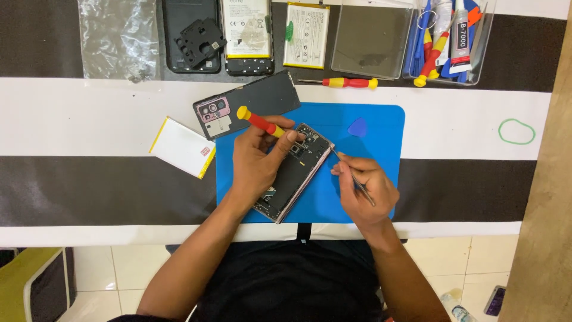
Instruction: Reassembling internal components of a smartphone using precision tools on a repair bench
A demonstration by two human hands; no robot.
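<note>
The left hand (259,158) grips a red-yellow screwdriver (261,121) over the opened phone (298,173); the right hand (363,188) pinches tweezers (351,174) at the phone's right edge, bare blue mat (369,119) beyond.

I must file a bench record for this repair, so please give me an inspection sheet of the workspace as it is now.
Surface: black-and-white striped table with a blue work mat.
Job's things: opened phone on the mat; red-and-yellow screwdriver; tweezers at the phone's top corner.
Clutter: phone back cover, white battery, blue pick, second screwdriver, another opened phone, loose battery, tool tray, plastic bag.
Fingers: left hand holds the screwdriver and rests on the phone; right hand holds the tweezers.
Cables: nothing seen.
Surroundings: tiled floor, green rubber band.
</note>
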